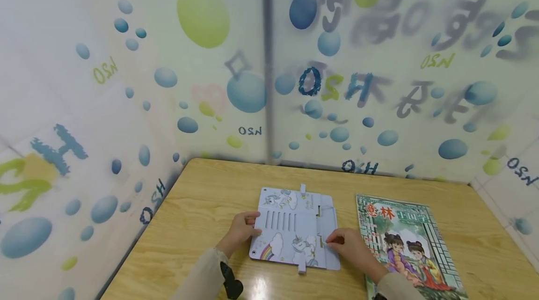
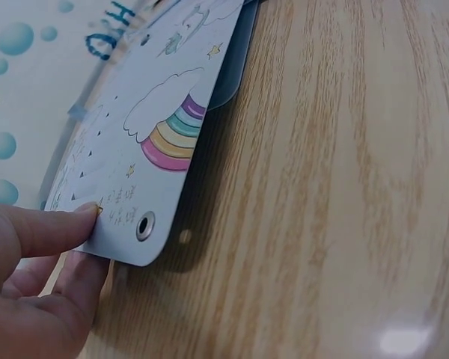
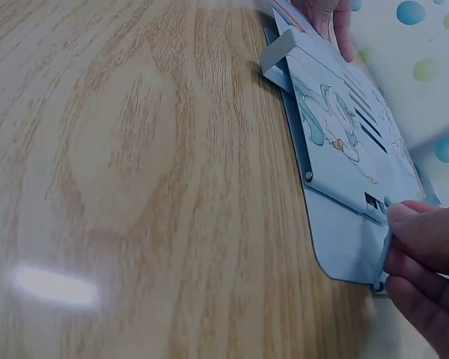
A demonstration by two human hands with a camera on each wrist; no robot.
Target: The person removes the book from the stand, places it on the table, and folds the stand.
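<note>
A white folding book stand (image 1: 284,237) printed with unicorns, clouds and a rainbow lies on the table, with slots across its middle and a small page clip (image 1: 302,265) on its near edge. My left hand (image 1: 239,230) pinches its left edge, thumb on the printed face and fingers beneath; in the left wrist view that corner is raised a little off the wood. At the other end, my right hand (image 1: 351,246) pinches a thin support bar (image 3: 385,254) between thumb and fingers. The bar stands up from the stand's hinged back plate (image 3: 344,243) in the right wrist view.
A magazine (image 1: 408,248) with two illustrated figures on its cover lies to the right, close by my right forearm. The wooden table (image 1: 202,187) meets walls (image 1: 210,80) covered with blue and green bubble patterns at the back and left.
</note>
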